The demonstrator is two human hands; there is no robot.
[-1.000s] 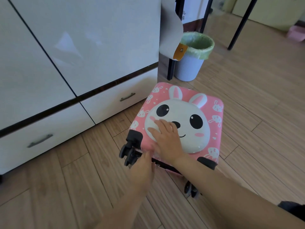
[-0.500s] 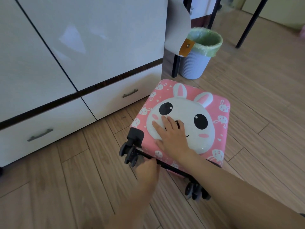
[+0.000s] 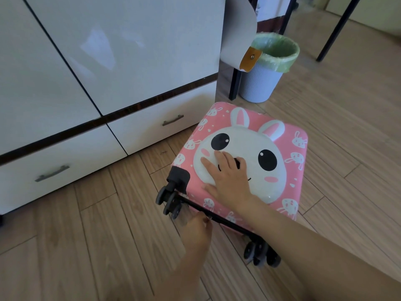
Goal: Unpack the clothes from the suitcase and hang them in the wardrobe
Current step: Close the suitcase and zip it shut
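While right hand (image 3: 227, 181) lies flat on suitcase (image 3: 253, 142), left hand (image 3: 196, 230) pinches zipper pull (image 3: 209, 217).

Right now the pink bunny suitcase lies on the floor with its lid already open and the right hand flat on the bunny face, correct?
Not quite: the head view shows the suitcase closed, lid down. It does lie on the floor, with the right hand flat on the bunny face.

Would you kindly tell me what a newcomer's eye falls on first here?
The pink rabbit suitcase lies flat on the floor, right of centre, wheels toward the camera. The right hand rests flat on the rabbit face while the left hand reaches the black zip edge. A white wardrobe stands left.
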